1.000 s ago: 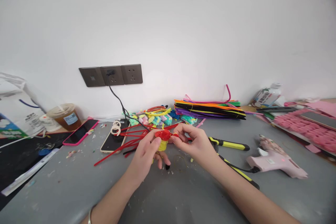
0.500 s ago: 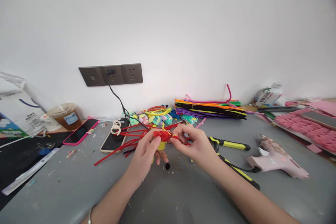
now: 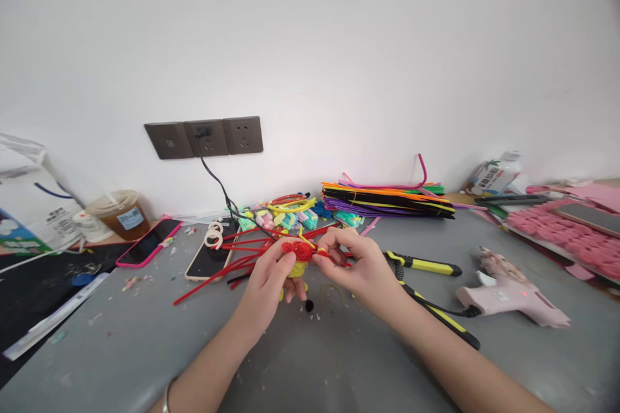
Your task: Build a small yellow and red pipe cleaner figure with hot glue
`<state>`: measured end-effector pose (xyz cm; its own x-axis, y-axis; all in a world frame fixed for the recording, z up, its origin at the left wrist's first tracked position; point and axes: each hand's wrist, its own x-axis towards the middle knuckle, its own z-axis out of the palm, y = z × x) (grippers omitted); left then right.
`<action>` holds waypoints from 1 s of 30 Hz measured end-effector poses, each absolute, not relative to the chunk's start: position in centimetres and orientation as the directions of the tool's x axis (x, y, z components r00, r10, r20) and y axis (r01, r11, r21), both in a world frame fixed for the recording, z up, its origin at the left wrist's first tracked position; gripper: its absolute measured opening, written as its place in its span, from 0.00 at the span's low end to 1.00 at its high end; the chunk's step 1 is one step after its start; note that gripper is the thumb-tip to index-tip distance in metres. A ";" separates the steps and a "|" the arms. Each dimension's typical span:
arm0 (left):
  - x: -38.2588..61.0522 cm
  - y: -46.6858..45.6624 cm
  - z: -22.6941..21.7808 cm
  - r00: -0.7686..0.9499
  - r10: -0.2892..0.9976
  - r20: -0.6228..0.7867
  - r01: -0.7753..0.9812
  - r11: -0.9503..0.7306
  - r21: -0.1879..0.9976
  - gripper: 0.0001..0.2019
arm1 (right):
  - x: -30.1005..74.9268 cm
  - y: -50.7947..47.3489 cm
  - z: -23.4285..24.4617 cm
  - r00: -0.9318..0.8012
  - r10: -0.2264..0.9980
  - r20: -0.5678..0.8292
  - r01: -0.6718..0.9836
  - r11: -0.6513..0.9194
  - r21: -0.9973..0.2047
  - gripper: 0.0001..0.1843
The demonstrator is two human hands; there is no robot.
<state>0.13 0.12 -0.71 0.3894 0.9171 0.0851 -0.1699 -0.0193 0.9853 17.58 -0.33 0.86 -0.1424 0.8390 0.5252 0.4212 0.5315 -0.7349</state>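
Between my hands is a small red and yellow pipe-cleaner figure (image 3: 299, 251), its upper part coiled red and its lower part yellow. My left hand (image 3: 271, 274) is closed around its left and lower side, some fingers underneath. With thumb and forefinger, my right hand (image 3: 349, 261) pinches a short red end with a bit of yellow at the figure's right side. Behind my left hand lie loose red pipe cleaners (image 3: 208, 281), spread over the table. A small black pompom (image 3: 309, 305) rests on the grey table just below the figure.
Yellow-black pliers (image 3: 431, 266) and a pink glue gun (image 3: 513, 300) lie to the right. Bundled pipe cleaners (image 3: 387, 200) sit against the wall. At left are a pink-cased phone (image 3: 150, 243), a second phone (image 3: 198, 264) and a drink cup (image 3: 121, 214). A black cable (image 3: 217, 184) hangs from the socket.
Hardly anything differs. Both hands keep their hold on the figure, and the red part looks very slightly turned. The objects on the table have stayed put.
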 end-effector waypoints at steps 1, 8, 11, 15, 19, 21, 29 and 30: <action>0.1 0.1 -0.7 0.391 0.916 0.088 -0.172 -0.021 0.985 0.23 | 17.6 -0.3 0.9 -0.143 0.838 0.527 0.423 0.533 -0.732 0.07; 0.1 0.2 -0.7 0.401 0.912 0.082 -0.182 -0.008 0.983 0.23 | 17.6 -0.4 1.0 -0.148 0.824 0.547 0.432 0.552 -0.714 0.08; 0.1 0.2 -0.8 0.400 0.913 0.079 -0.189 -0.002 0.982 0.23 | 17.6 -0.4 1.1 -0.146 0.824 0.547 0.440 0.550 -0.710 0.08; 0.0 0.2 -0.9 0.420 0.904 0.077 -0.204 0.011 0.979 0.22 | 17.6 -0.5 1.0 -0.140 0.819 0.557 0.441 0.555 -0.705 0.08; 0.0 0.1 -1.0 0.426 0.901 0.087 -0.217 0.008 0.976 0.22 | 17.6 -0.5 1.0 -0.145 0.811 0.567 0.444 0.566 -0.695 0.08; 0.0 0.1 -1.0 0.423 0.902 0.090 -0.220 0.006 0.975 0.22 | 17.6 -0.5 1.0 -0.143 0.807 0.573 0.449 0.569 -0.689 0.08; 0.0 0.4 -1.2 0.434 0.896 0.091 -0.228 0.012 0.973 0.21 | 17.6 -0.5 1.1 -0.154 0.797 0.584 0.454 0.582 -0.674 0.08; 0.0 0.5 -1.3 0.435 0.896 0.091 -0.229 0.012 0.973 0.21 | 17.6 -0.5 1.1 -0.156 0.797 0.584 0.455 0.583 -0.674 0.08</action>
